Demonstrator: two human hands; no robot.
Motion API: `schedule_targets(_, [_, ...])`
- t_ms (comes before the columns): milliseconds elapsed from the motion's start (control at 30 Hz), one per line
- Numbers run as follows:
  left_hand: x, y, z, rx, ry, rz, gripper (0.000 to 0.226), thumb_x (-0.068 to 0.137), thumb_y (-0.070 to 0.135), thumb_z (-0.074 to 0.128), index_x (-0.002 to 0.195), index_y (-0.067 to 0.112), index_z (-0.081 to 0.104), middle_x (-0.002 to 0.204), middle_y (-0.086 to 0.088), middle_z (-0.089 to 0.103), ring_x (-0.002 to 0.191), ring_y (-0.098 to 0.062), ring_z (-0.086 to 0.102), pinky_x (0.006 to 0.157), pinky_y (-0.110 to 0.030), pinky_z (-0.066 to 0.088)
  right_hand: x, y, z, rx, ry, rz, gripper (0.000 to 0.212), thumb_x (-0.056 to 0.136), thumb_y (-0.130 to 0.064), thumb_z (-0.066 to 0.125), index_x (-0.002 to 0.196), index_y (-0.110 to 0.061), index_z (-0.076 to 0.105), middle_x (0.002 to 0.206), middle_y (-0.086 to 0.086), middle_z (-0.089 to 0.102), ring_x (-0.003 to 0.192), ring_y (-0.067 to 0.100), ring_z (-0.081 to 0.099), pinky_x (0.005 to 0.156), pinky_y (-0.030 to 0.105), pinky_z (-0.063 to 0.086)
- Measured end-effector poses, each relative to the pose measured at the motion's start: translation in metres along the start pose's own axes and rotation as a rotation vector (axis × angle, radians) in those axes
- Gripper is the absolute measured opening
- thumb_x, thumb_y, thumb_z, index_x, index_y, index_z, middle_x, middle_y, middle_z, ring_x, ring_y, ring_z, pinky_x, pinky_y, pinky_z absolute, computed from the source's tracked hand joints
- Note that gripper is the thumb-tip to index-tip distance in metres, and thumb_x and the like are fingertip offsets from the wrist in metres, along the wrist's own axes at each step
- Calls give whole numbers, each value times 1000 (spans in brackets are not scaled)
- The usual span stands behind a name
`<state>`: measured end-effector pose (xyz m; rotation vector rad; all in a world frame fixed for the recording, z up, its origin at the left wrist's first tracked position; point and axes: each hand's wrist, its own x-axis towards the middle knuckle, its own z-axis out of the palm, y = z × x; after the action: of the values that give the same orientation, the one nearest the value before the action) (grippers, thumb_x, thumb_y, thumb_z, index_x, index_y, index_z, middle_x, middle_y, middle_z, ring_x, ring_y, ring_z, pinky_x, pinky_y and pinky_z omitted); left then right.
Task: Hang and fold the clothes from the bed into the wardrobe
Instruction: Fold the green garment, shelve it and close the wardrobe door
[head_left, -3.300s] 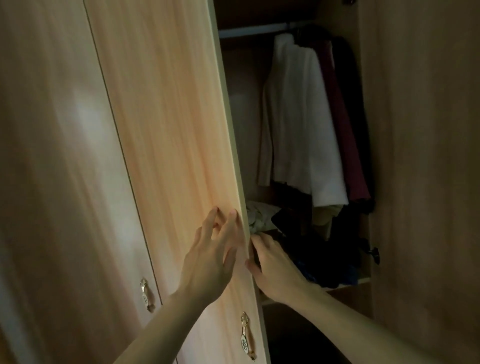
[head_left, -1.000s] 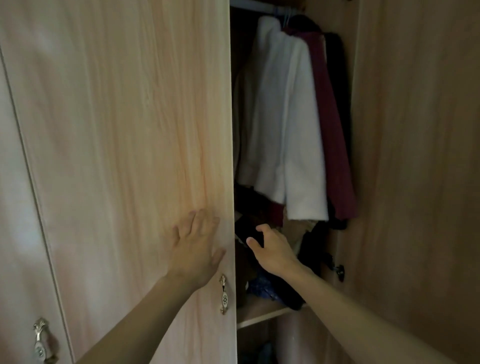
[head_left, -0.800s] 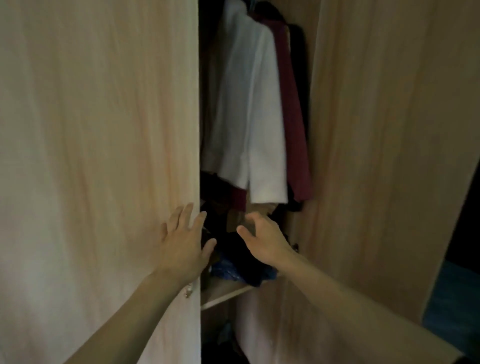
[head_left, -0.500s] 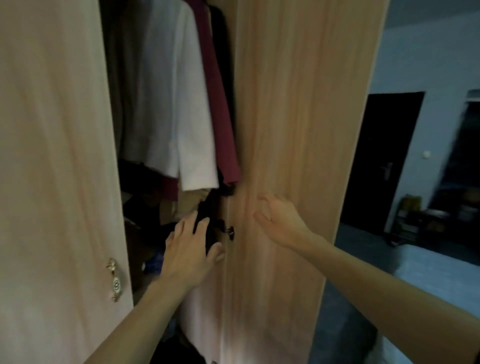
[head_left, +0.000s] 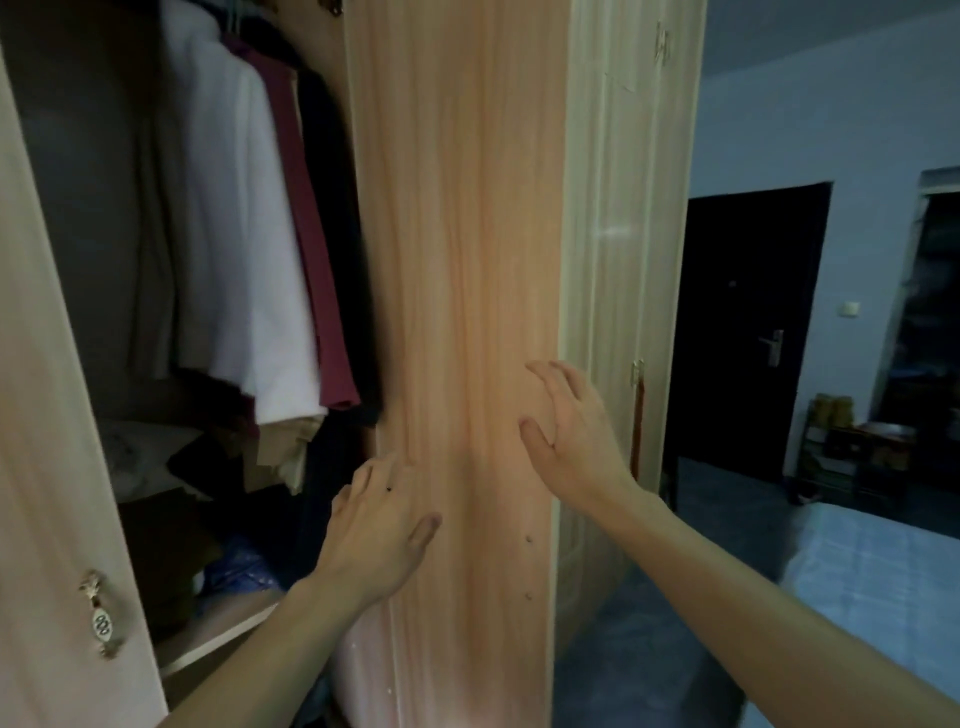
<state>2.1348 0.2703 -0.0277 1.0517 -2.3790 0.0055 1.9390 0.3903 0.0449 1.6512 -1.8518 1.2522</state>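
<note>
A dark door (head_left: 748, 332) stands beside a wall switch (head_left: 850, 308) and cluttered shelf (head_left: 852, 452).

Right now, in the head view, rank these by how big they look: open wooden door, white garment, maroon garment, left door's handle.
1. open wooden door, though it is nearest the camera
2. white garment
3. maroon garment, partly hidden behind the white one
4. handle

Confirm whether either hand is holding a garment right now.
No: the left hand and right hand are open and empty at the wardrobe door.
</note>
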Motion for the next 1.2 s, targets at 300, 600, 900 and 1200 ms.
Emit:
schedule_targets(300, [-14,46,-1,125,33,-54,64,95,53,49,150,29,27,159,6,19,148,-16,13,118,-42,21,39,53,19,339,-229,215,96,97,-23,58,153,-18,-20,165,0,-1,151,18,9,120,31,9])
schedule_targets(600, [-24,47,-13,167,42,-143,62,98,52,45,153,29,26,164,4,13,151,-16,9,120,-44,19,28,50,36,268,-137,114,95,93,-5,59,153,-36,-9,158,5,24,136,22,36,108,27,20])
schedule_targets(900, [-30,32,-14,139,93,-165,61,98,52,44,153,32,24,163,6,15,151,-15,10,122,-43,18,23,0,63,543,-342,-76,99,91,-21,67,147,-58,-5,149,-8,37,96,-25,49,70,-2,43])
schedule_targets(1200, [-57,-19,-32,165,117,-185,81,88,69,43,155,34,16,165,9,10,152,-15,2,122,-42,6,28,-75,105,592,-394,-226,106,83,-42,75,145,-61,-9,151,-27,19,141,4,24,117,48,26])
